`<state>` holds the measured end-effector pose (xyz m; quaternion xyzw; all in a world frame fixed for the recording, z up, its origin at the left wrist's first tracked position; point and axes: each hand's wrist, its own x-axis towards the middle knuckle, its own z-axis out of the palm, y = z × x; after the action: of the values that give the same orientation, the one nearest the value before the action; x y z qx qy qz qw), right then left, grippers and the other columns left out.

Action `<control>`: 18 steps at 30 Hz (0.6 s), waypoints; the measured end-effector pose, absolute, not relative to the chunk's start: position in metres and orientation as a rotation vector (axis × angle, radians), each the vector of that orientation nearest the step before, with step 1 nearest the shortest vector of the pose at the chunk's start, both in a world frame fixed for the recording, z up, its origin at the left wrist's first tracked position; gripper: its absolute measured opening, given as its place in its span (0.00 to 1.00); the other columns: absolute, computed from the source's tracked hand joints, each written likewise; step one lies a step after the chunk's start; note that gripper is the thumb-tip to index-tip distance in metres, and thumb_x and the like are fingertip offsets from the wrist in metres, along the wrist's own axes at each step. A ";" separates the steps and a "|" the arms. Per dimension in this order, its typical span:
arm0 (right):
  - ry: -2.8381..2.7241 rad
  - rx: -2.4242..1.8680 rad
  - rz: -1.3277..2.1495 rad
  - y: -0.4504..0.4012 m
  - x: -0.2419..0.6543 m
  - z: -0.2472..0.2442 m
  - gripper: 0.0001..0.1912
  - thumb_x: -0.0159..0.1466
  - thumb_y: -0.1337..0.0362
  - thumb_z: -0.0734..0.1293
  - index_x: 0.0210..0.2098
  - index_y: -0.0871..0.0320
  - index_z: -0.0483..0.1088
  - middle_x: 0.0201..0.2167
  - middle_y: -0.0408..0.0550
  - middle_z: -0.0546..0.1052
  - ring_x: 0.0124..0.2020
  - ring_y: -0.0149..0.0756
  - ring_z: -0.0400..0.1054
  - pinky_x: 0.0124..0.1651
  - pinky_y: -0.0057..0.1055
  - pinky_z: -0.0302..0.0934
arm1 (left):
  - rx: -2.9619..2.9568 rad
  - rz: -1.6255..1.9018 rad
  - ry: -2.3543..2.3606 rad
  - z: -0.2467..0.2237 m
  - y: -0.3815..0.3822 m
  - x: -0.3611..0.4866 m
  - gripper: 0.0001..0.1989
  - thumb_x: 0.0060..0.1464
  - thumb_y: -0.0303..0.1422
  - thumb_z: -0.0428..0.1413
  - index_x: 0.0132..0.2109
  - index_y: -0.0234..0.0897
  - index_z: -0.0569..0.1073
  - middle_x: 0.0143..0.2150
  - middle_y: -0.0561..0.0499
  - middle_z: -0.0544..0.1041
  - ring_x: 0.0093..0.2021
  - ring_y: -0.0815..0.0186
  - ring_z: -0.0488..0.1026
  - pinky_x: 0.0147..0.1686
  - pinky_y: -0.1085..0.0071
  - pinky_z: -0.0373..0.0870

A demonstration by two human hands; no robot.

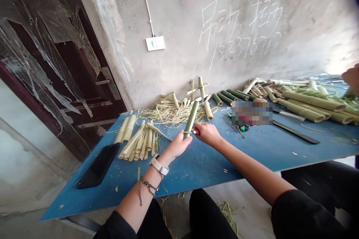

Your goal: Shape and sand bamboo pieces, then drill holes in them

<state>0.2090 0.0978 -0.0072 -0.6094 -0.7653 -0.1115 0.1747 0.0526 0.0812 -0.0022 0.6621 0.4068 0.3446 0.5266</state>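
My left hand (pixel 179 144) is wrapped round the lower end of a green bamboo tube (pixel 191 116), which points up and away over the blue table (pixel 196 171). In my right hand (pixel 207 133) is a small knife with a red handle (pixel 197 131). Its blade lies across the tube just above my left hand. Left of my hands lies a bundle of thin pale bamboo pieces (pixel 140 143), with two wider pale tubes (pixel 126 129) behind it. Pale shavings (pixel 168 115) are heaped beyond the tube.
A black phone (pixel 98 166) rests at the table's left. Green tubes (pixel 227 97) line the wall side. A long dark blade (pixel 295 132) and large bamboo tubes (pixel 311 104) lie to the right. Another person's hand (pixel 352 78) shows at the right edge.
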 end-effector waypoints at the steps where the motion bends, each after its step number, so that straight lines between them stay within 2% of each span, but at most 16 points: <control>1: -2.176 -1.722 -0.320 0.100 0.207 -0.006 0.08 0.61 0.62 0.57 0.34 0.56 0.65 0.25 0.46 0.73 0.27 0.36 0.67 0.24 0.29 0.43 | 1.591 0.825 0.978 -0.001 0.081 0.050 0.07 0.50 0.30 0.50 0.37 0.36 0.60 0.20 0.62 0.58 0.17 0.80 0.51 0.18 0.80 0.48; 5: -2.177 -1.735 -0.319 0.115 0.207 0.003 0.09 0.62 0.60 0.57 0.35 0.55 0.66 0.26 0.47 0.73 0.28 0.38 0.68 0.26 0.28 0.48 | 1.533 0.838 0.967 0.006 0.073 0.042 0.06 0.51 0.31 0.49 0.36 0.36 0.59 0.22 0.61 0.58 0.17 0.79 0.51 0.18 0.79 0.48; 9: -2.029 -1.911 -0.307 0.137 0.226 0.018 0.13 0.64 0.61 0.53 0.39 0.58 0.66 0.27 0.52 0.73 0.28 0.40 0.68 0.28 0.30 0.54 | 1.450 0.738 0.885 0.007 0.052 0.039 0.08 0.51 0.32 0.50 0.37 0.35 0.59 0.23 0.60 0.57 0.19 0.79 0.51 0.19 0.78 0.49; 13: -1.972 -2.003 -0.282 0.154 0.249 0.020 0.14 0.64 0.59 0.55 0.43 0.58 0.66 0.33 0.55 0.73 0.36 0.45 0.68 0.34 0.35 0.58 | 1.393 0.691 0.872 0.005 0.027 0.042 0.06 0.52 0.31 0.48 0.37 0.34 0.59 0.23 0.60 0.56 0.19 0.79 0.49 0.19 0.78 0.48; 18: -1.890 -2.123 -0.099 0.164 0.264 0.005 0.17 0.63 0.57 0.55 0.40 0.59 0.69 0.35 0.58 0.73 0.35 0.45 0.69 0.29 0.33 0.57 | 1.453 0.631 0.931 0.008 0.010 0.039 0.10 0.52 0.34 0.50 0.40 0.34 0.62 0.25 0.58 0.60 0.20 0.78 0.53 0.21 0.78 0.51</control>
<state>0.2636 0.1639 0.0051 -0.7383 -0.6571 -0.0344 0.1481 0.0385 0.0095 0.0077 0.6285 0.4028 0.2729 0.6068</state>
